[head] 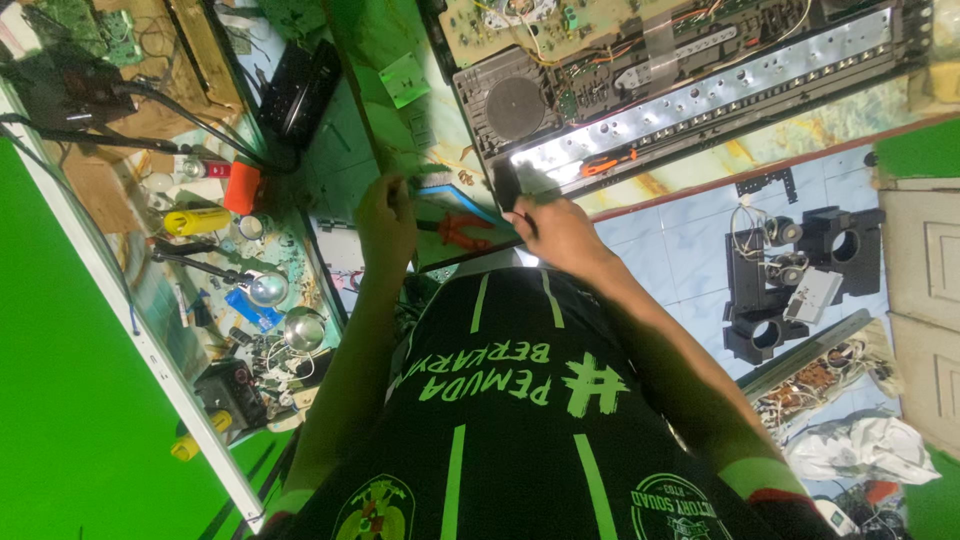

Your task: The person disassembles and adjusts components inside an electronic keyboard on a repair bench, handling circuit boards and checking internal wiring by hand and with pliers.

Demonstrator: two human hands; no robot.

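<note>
The left hand (pixel 385 222) was clenched around a small green-handled tool (pixel 428 171), at about ten o'clock from the right hand (pixel 555 232). The right hand pinched a flat black piece (pixel 507 186) at the chassis (pixel 680 90) edge, twelve o'clock from its knuckles. Red pliers (pixel 458 230) lay on the counter (pixel 395 60) between both hands.

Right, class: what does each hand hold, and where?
The right hand grips a small black piece by its lower end. The left hand curls by the green mat; its hold cannot be told.
</note>
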